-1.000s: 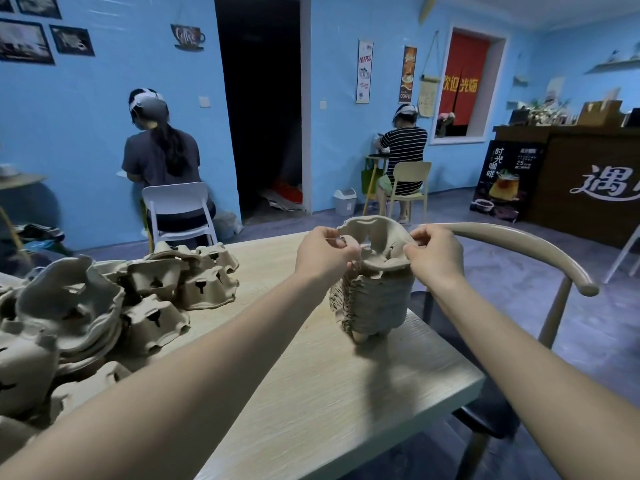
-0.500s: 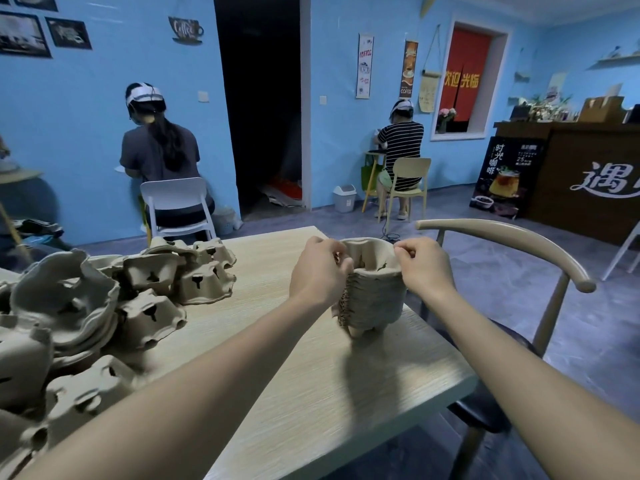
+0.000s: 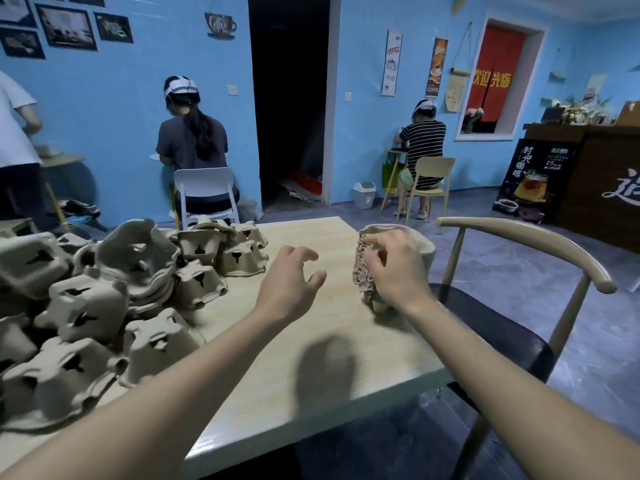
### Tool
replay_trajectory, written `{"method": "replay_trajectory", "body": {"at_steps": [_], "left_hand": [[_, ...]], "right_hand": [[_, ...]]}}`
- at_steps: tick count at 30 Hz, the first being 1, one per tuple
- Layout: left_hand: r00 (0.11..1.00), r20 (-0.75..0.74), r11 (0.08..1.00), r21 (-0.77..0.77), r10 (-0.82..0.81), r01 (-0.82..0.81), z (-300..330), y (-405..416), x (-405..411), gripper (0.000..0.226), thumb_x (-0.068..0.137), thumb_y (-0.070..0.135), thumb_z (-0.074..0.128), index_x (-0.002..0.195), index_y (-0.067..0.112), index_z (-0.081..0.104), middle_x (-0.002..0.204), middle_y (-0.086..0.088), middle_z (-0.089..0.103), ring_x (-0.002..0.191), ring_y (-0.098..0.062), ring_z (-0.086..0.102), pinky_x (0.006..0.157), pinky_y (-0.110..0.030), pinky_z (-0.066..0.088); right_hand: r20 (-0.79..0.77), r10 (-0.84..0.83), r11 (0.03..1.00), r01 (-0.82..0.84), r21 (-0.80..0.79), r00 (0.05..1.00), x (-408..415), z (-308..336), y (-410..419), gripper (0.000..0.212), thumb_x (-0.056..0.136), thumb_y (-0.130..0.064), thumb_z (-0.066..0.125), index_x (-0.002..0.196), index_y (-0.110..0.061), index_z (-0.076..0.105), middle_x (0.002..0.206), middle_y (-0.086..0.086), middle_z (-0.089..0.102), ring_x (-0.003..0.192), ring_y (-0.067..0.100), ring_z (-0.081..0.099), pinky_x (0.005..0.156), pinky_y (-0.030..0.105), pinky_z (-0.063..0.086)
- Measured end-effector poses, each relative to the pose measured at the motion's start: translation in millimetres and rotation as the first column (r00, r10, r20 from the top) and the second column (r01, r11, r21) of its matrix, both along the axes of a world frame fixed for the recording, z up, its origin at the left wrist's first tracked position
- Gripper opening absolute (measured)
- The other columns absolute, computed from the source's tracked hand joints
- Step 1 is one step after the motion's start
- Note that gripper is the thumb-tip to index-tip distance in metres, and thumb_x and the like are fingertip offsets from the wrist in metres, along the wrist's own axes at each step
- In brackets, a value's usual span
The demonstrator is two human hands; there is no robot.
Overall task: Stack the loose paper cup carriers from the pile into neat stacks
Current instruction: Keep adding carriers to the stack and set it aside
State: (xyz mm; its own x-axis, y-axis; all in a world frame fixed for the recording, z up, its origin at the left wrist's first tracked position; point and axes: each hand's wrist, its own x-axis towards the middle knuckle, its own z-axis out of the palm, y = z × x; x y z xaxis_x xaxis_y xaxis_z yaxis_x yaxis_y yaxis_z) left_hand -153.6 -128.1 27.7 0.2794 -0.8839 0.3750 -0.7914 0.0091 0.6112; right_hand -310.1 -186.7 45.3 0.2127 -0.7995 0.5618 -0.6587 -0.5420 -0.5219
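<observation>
Table (image 3: 311,358) (pile (image 3: 104,299) left), chair (image 3: 519,244) right

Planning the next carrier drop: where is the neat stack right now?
In the head view, the neat stack stands near the table's right edge, under the right hand, beside the wooden chair.

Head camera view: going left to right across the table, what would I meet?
Pile of loose cup carriers → left hand, empty and off the tabletop → right hand on the neat stack → wooden chair.

Two hands (image 3: 289,282), one stack (image 3: 367,268), three chairs (image 3: 519,244) (loose carriers (image 3: 86,306) too jumbled to count).
</observation>
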Motion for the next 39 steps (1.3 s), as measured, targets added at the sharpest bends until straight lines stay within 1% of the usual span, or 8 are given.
{"method": "replay_trajectory", "body": {"at_steps": [11,18,21,25,28,30,33,39], "left_hand": [[0.987,0.08,0.99,0.014,0.141,-0.143,-49.2,102.9,74.4,0.033,0.089,0.021,0.06,0.121,0.016,0.055,0.122,-0.001,0.047,0.116,-0.017,0.048,0.094,-0.03,0.039],[0.967,0.125,0.973,-0.091,0.221,-0.21,-71.1,147.9,108.7,0.03,0.082,0.013,0.064,0.112,0.016,0.057,0.117,-0.002,0.047,0.111,-0.02,0.045,0.098,-0.028,0.036],[0.945,0.163,0.957,-0.12,0.282,-0.265,-82.1,159.3,119.4,0.041,0.081,0.014,0.065,0.121,0.015,0.053,0.125,-0.004,0.045,0.117,-0.022,0.043,0.102,-0.032,0.035],[0.93,0.104,0.927,-0.175,0.353,-0.332,-90.6,161.4,125.3,0.049,0.082,0.013,0.062,0.128,0.013,0.046,0.132,-0.005,0.038,0.122,-0.021,0.036,0.103,-0.035,0.034],[0.921,-0.006,0.913,-0.131,0.388,-0.386,-93.8,157.2,130.3,0.051,0.085,0.015,0.059,0.132,0.013,0.04,0.13,-0.006,0.038,0.122,-0.023,0.038,0.1,-0.038,0.038],[0.922,-0.062,0.916,-0.11,0.382,-0.386,-95.7,155.4,132.5,0.051,0.087,0.016,0.058,0.134,0.011,0.039,0.131,-0.007,0.04,0.122,-0.024,0.041,0.1,-0.038,0.039],[0.946,-0.04,0.938,-0.122,0.323,-0.325,-99.0,154.7,134.0,0.051,0.088,0.016,0.056,0.136,0.01,0.04,0.135,-0.005,0.044,0.127,-0.018,0.04,0.104,-0.031,0.034],[0.976,-0.033,0.961,-0.171,0.217,-0.22,-99.3,156.3,135.5,0.044,0.085,0.008,0.057,0.129,0.012,0.051,0.126,-0.001,0.053,0.113,-0.013,0.051,0.097,-0.021,0.037]], "right_hand": [[0.005,0.28,0.94,-0.275,0.204,0.96,89.3,-67.0,75.2,0.03,0.09,-0.015,0.058,0.118,-0.007,0.061,0.12,0.011,0.056,0.111,0.028,0.052,0.097,0.032,0.038],[0.027,0.352,0.895,-0.344,0.285,0.936,144.0,-95.2,106.1,0.034,0.09,-0.021,0.058,0.122,-0.008,0.057,0.122,0.011,0.054,0.114,0.026,0.051,0.099,0.035,0.041],[0.04,0.366,0.887,-0.362,0.288,0.93,162.5,-102.9,113.3,0.037,0.09,-0.023,0.059,0.125,-0.01,0.055,0.124,0.01,0.052,0.115,0.024,0.05,0.099,0.039,0.043],[0.074,0.371,0.894,-0.378,0.24,0.926,179.6,-108.5,113.7,0.042,0.089,-0.028,0.06,0.127,-0.012,0.053,0.123,0.008,0.053,0.116,0.022,0.049,0.099,0.039,0.043],[0.066,0.406,0.889,-0.411,0.202,0.911,191.7,-108.2,110.8,0.046,0.089,-0.03,0.061,0.13,-0.013,0.05,0.126,0.004,0.053,0.118,0.018,0.048,0.101,0.033,0.04],[0.055,0.447,0.873,-0.449,0.19,0.893,197.8,-108.1,109.5,0.047,0.088,-0.03,0.061,0.131,-0.013,0.05,0.126,0.003,0.054,0.117,0.017,0.049,0.1,0.031,0.039],[0.052,0.492,0.851,-0.492,0.182,0.869,200.4,-109.5,108.3,0.046,0.088,-0.029,0.062,0.13,-0.013,0.052,0.124,0.003,0.057,0.114,0.017,0.051,0.098,0.028,0.039],[0.216,0.392,0.882,-0.433,0.189,0.894,194.6,-111.8,107.5,0.023,0.087,-0.023,0.064,0.106,-0.01,0.06,0.101,0.0,0.059,0.094,0.013,0.052,0.081,0.021,0.038]]}}
